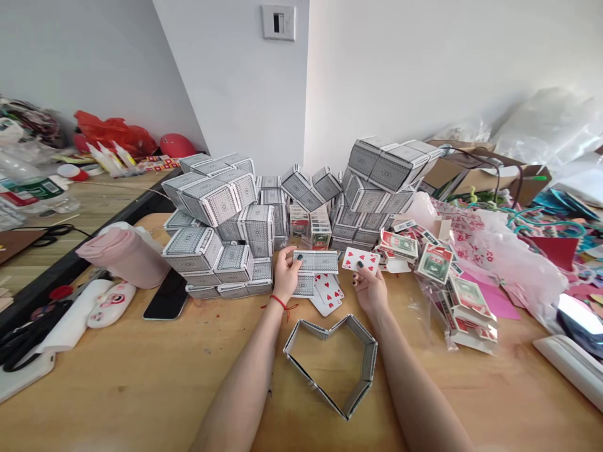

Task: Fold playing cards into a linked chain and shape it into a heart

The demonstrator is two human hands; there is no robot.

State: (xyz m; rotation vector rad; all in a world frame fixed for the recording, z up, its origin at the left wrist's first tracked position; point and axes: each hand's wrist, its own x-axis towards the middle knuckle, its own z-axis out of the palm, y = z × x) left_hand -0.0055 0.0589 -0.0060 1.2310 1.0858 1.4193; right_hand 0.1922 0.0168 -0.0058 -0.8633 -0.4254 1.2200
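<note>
My left hand pinches a face-down playing card by its left end and holds it just above the wooden table. My right hand grips a face-up card with red hearts. Between the hands, several loose cards lie on the table, some showing red hearts. Nearer to me, between my forearms, stands a heart-shaped frame made of cards set on edge.
Cubes built from grey-backed cards are piled against the wall, with more to the right. Card boxes in plastic lie right. A phone, pink roll and scissors sit left.
</note>
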